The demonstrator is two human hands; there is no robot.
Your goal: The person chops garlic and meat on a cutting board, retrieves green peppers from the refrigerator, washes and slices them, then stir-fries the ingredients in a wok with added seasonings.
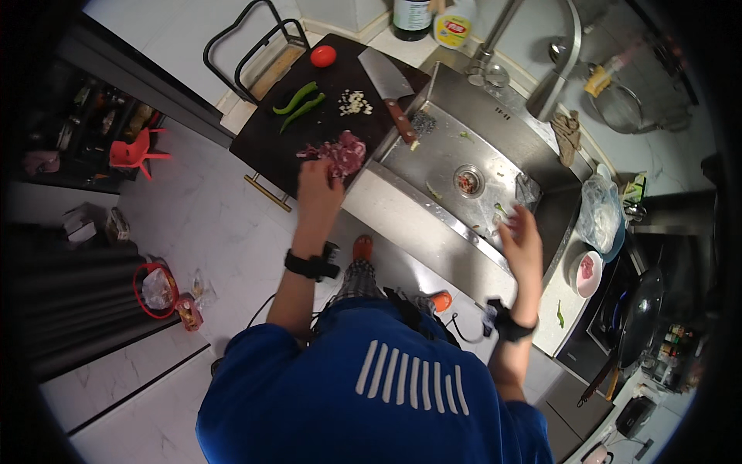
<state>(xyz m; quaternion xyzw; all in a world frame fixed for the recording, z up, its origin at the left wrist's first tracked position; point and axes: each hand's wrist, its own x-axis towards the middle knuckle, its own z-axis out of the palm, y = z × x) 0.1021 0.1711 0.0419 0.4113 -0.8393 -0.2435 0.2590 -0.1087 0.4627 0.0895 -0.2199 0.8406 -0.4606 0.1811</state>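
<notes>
My left hand is at the near edge of a pile of sliced raw red meat on a dark cutting board. Its fingers point down and blur, so their grip on the meat is unclear. Over the near right part of the stainless steel sink, my right hand hangs with fingers apart. A cleaver lies on the board, its wooden handle reaching over the sink rim. Beyond the meat are chopped garlic, two green chili peppers and a tomato.
Vegetable scraps lie around the sink drain. A faucet arches above the sink's far side. On the right counter stand a white bowl with some meat and a plastic bag. A black wok sits over a blue flame.
</notes>
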